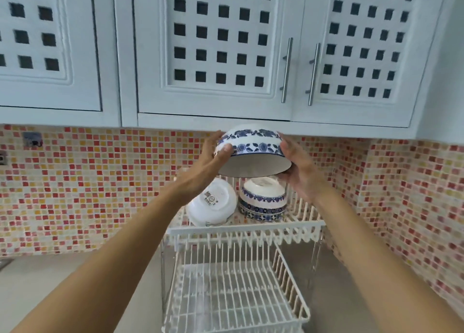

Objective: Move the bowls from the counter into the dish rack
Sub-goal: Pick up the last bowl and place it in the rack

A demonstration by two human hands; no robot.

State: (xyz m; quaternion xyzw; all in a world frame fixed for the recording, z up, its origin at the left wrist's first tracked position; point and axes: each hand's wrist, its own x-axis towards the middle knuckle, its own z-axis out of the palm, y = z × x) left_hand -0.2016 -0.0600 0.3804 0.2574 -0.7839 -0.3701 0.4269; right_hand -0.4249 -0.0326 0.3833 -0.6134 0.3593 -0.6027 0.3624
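Your two-tier white wire dish rack (244, 228) stood on the pale counter (62, 282), backed into the mosaic-tiled corner. On the rack's upper tier, a plain white bowl (213, 204) leaned upside down at the left, and just beside it on the right sat a stack of blue-patterned bowls (263, 202), also inverted. The rack's lower tier (233, 290) held nothing you could see.

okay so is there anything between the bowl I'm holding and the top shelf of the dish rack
Partly. The held bowl, gripped upside down by the left hand and right hand, hangs above the rack's top tier. Directly below sit a stack of blue-patterned bowls and a tilted white bowl; open air otherwise.
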